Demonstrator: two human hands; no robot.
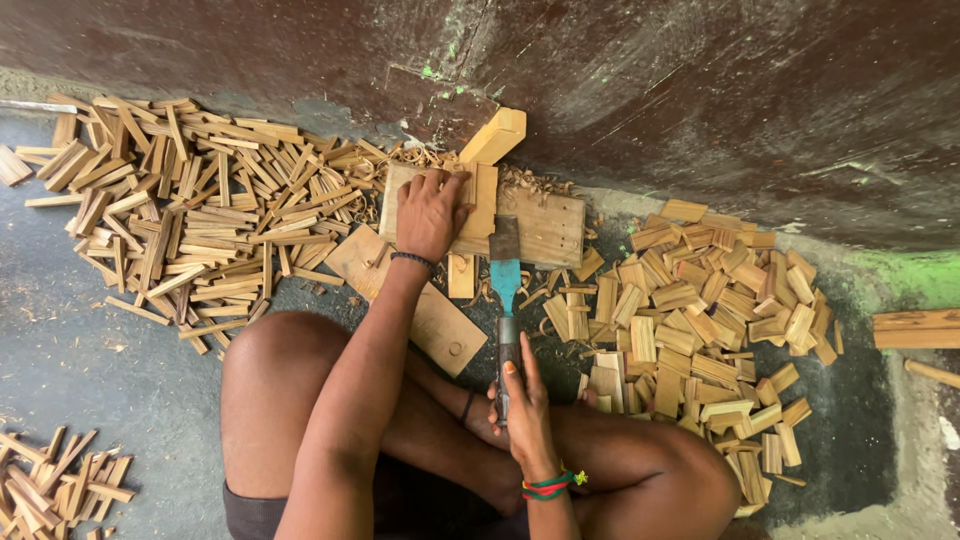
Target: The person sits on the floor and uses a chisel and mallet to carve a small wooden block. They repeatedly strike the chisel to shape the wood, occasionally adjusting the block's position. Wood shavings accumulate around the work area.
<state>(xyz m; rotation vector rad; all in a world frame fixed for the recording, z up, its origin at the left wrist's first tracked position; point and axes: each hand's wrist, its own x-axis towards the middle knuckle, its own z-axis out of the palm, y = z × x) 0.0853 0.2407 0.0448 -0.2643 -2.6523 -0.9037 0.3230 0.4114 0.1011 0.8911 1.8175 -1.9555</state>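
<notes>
The grey floor [120, 380] holds a big pile of wood sticks [190, 230] at ten o'clock, flat wood pieces [700, 320] at three o'clock, and a wooden board [540, 225] at twelve.

Your way fwd is blocked by the wall [700, 90]. Stick pile [190, 220] crowds the left, block pile [700, 320] the right. Bare floor [110, 370] near-left is free; narrow gap betw. board [545, 225] & right pile.
</notes>
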